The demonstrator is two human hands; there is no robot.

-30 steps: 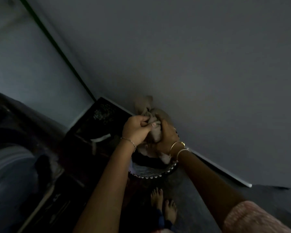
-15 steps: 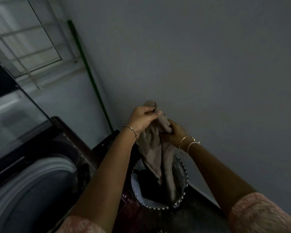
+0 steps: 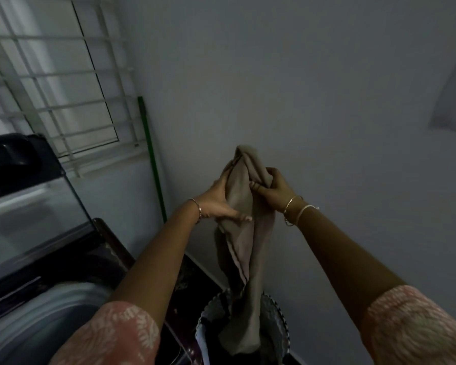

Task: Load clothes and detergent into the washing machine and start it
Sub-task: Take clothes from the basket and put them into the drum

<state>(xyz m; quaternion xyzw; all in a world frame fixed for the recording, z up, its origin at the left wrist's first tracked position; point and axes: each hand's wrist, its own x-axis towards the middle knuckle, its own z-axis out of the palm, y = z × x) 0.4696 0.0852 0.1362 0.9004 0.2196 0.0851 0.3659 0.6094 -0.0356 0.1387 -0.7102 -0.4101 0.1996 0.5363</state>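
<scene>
Garment [image 3: 245, 248] hangs from left hand [image 3: 219, 204] and right hand [image 3: 273, 193] into basket [image 3: 282, 321].

I can read no text, label, brand or number here. The washing machine [image 3: 37, 309] is too dark and blurred for me to make out any markings.

Both forearms reach forward, raised side by side. The left hand [image 3: 217, 204] clasps the beige garment [image 3: 244, 248] between thumb and fingers. The right hand [image 3: 273, 192] curls its fingers round the bunched top.
</scene>
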